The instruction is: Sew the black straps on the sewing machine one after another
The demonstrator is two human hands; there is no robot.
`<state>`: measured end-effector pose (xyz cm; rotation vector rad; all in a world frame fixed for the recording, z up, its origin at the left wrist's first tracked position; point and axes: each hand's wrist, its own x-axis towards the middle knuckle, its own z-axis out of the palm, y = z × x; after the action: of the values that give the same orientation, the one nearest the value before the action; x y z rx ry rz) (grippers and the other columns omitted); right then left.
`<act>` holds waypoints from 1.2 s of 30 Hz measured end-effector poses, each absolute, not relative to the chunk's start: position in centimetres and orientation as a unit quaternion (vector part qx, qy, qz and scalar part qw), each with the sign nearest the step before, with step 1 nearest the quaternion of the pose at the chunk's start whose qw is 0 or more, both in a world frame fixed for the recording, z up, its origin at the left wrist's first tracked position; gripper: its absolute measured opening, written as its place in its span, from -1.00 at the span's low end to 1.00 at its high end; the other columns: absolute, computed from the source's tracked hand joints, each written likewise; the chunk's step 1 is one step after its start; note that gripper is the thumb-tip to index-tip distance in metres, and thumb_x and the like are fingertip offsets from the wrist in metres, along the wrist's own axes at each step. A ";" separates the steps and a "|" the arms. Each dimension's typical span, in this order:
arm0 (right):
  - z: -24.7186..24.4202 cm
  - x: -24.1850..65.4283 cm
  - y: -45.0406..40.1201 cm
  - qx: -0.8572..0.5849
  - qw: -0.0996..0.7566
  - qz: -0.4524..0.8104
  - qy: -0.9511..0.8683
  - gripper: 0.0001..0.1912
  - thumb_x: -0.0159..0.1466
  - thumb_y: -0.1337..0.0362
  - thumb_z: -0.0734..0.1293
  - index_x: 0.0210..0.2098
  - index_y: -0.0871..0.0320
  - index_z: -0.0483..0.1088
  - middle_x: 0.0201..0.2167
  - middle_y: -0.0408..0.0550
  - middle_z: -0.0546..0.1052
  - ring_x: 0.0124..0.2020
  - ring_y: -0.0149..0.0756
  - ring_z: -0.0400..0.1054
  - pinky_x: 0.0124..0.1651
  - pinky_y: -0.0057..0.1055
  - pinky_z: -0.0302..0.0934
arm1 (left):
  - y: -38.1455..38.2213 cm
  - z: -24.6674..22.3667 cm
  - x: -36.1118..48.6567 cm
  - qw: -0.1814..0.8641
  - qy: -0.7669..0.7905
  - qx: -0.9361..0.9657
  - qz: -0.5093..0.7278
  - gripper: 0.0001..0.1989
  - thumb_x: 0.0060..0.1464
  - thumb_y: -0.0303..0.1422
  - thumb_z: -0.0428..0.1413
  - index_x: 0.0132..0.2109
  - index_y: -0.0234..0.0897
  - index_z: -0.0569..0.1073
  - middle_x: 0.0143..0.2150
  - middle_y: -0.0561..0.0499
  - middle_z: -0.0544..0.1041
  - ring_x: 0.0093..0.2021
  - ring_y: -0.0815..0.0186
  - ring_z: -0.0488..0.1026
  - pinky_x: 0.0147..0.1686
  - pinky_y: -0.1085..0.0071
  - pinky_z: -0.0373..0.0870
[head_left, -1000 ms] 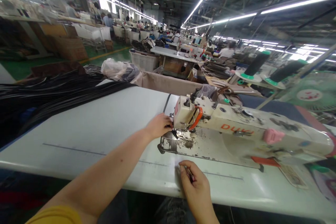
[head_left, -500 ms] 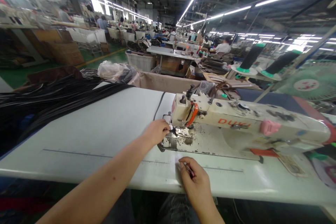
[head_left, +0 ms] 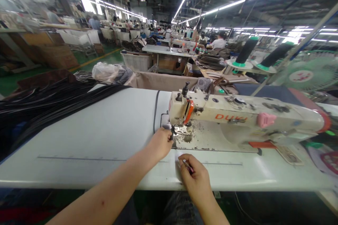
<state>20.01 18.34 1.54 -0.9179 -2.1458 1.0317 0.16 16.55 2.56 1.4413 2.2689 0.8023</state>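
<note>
A cream sewing machine (head_left: pixel 211 112) with orange lettering stands on the white table. My left hand (head_left: pixel 161 142) is closed in a pinch on a dark strip (head_left: pixel 155 110) just in front of the needle area. The strip curves back over the tabletop, left of the machine head. Nearer the table's front edge, my right hand (head_left: pixel 194 172) is curled around a small metal tool, perhaps thread snips (head_left: pixel 188 167), mostly covered by the fingers.
Long black strips (head_left: pixel 66 107) are heaped over the table's left end. A ruler line (head_left: pixel 79 158) runs along the front of the white table (head_left: pixel 105 174). Thread cones (head_left: pixel 246 52) and a green fan (head_left: pixel 303 74) are at the right. Behind are a fabric-lined bin (head_left: pixel 158 81) and distant people.
My left hand has drawn slightly toward me from the needle area, and the dark strip behind it has shifted. My right hand keeps its grip. The camera view has turned slightly.
</note>
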 end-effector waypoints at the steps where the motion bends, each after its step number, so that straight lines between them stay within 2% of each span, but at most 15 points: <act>1: 1.5 20.0 18.3 -0.344 0.290 0.388 -0.804 -0.73 0.39 0.07 0.27 -0.24 0.07 0.53 -0.51 -0.17 0.51 -0.50 -0.32 0.33 -0.39 -0.43 0.22 | 16.6 2.4 0.5 0.168 0.800 0.503 0.281 -0.90 0.10 -0.46 0.25 -0.20 -0.26 0.59 -0.12 -0.07 0.57 -0.27 0.33 0.57 -0.20 0.46 0.54; 8: 1.9 20.3 18.1 -0.336 0.297 0.398 -0.801 -0.78 0.38 0.14 0.27 -0.21 0.07 0.53 -0.49 -0.18 0.50 -0.47 -0.33 0.35 -0.37 -0.44 0.20 | 16.7 3.0 1.2 0.158 0.809 0.503 0.259 -0.87 0.19 -0.39 0.14 -0.16 -0.24 0.58 -0.08 -0.12 0.57 -0.18 0.25 0.59 -0.04 0.35 0.55; 13: 2.1 20.3 18.0 -0.336 0.298 0.414 -0.792 -0.78 0.38 0.15 0.27 -0.22 0.08 0.53 -0.50 -0.18 0.47 -0.46 -0.32 0.34 -0.36 -0.44 0.19 | 15.8 4.2 1.3 0.161 0.797 0.540 0.217 -0.82 0.17 -0.42 0.12 -0.11 -0.24 0.57 -0.05 -0.16 0.57 -0.06 0.12 0.59 0.03 0.25 0.52; 18: 2.3 20.4 18.1 -0.335 0.299 0.439 -0.778 -0.74 0.38 0.08 0.28 -0.25 0.08 0.54 -0.55 -0.21 0.39 -0.50 -0.33 0.27 -0.40 -0.44 0.14 | 13.9 5.4 2.4 0.176 0.778 0.589 0.128 -0.59 0.08 -0.45 0.21 0.10 -0.27 0.47 0.08 -0.22 0.50 0.02 0.05 0.58 0.06 0.24 0.52; 22: 3.0 21.1 17.9 -0.330 0.299 0.482 -0.755 -0.70 0.36 0.01 0.32 -0.26 0.08 0.55 -0.59 -0.23 0.32 -0.53 -0.35 0.19 -0.44 -0.44 0.11 | 12.8 6.5 3.2 0.140 0.764 0.623 0.098 -0.56 0.03 -0.43 0.30 0.07 -0.31 0.45 0.14 -0.25 0.42 0.08 -0.02 0.52 0.11 0.15 0.50; 27: 2.1 23.9 17.4 -0.360 0.325 0.493 -0.722 -0.58 0.37 -0.10 0.31 -0.32 0.10 0.55 -0.45 -0.11 0.50 -0.41 -0.29 0.33 -0.35 -0.43 0.22 | 12.5 6.4 3.3 0.109 0.716 0.677 0.130 -0.53 0.03 -0.33 0.38 0.04 -0.33 0.43 0.13 -0.21 0.43 0.18 -0.02 0.44 0.27 0.13 0.38; 30: 0.3 26.8 17.1 -0.403 0.347 0.485 -0.694 -0.53 0.37 -0.15 0.30 -0.33 0.11 0.55 -0.47 -0.10 0.51 -0.41 -0.26 0.37 -0.34 -0.40 0.26 | 12.2 6.1 3.4 0.100 0.703 0.690 0.139 -0.57 0.12 -0.35 0.33 0.09 -0.34 0.42 0.14 -0.22 0.44 0.20 -0.01 0.43 0.28 0.12 0.36; 34: -1.8 31.3 16.8 -0.504 0.374 0.449 -0.636 -0.38 0.34 -0.30 0.23 -0.30 0.14 0.55 -0.64 -0.18 0.34 -0.58 -0.31 0.23 -0.50 -0.39 0.17 | 11.6 5.6 3.4 0.075 0.685 0.709 0.148 -0.80 0.30 -0.42 0.11 0.05 -0.32 0.45 0.17 -0.22 0.45 0.18 0.03 0.44 0.24 0.13 0.39; 36: -2.4 33.9 17.0 -0.560 0.370 0.413 -0.616 -0.29 0.31 -0.38 0.17 -0.28 0.15 0.54 -0.66 -0.20 0.30 -0.61 -0.31 0.22 -0.53 -0.38 0.15 | 11.4 4.8 3.0 0.071 0.669 0.725 0.147 -0.81 0.35 -0.39 0.01 0.00 -0.31 0.47 0.17 -0.24 0.44 0.17 0.03 0.45 0.21 0.11 0.41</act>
<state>33.87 17.00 -2.44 -1.4359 -1.5800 1.0606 3.04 11.45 4.84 2.1802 2.0121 0.4412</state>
